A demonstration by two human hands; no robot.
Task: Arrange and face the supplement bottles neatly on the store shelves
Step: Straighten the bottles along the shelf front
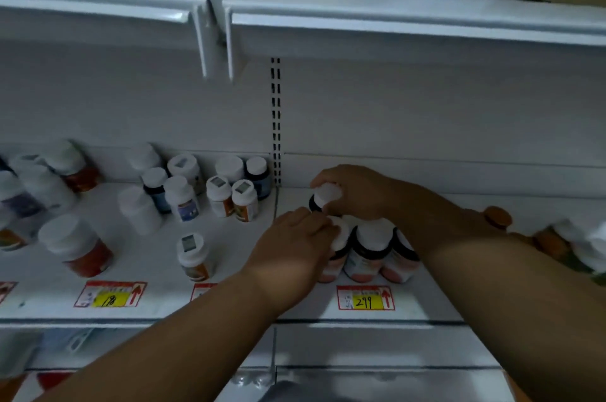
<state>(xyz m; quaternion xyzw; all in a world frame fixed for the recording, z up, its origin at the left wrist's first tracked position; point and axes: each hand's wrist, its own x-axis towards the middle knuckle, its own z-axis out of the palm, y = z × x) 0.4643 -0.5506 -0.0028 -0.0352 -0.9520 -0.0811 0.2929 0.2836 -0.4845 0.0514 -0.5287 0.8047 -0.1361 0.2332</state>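
Several white-capped supplement bottles stand on a white store shelf. My right hand grips the cap of a dark bottle behind a front row. My left hand holds the leftmost pink-labelled bottle of that row. Beside it stand two more pink-labelled bottles, partly hidden by my right forearm. Further left, a loose cluster of bottles stands unevenly, and a single bottle sits alone near the front.
A red-bodied bottle and blurred bottles fill the shelf's far left. Orange-capped bottles lie at the right behind my forearm. Price tags line the shelf front. An upper shelf carries cardboard boxes overhead.
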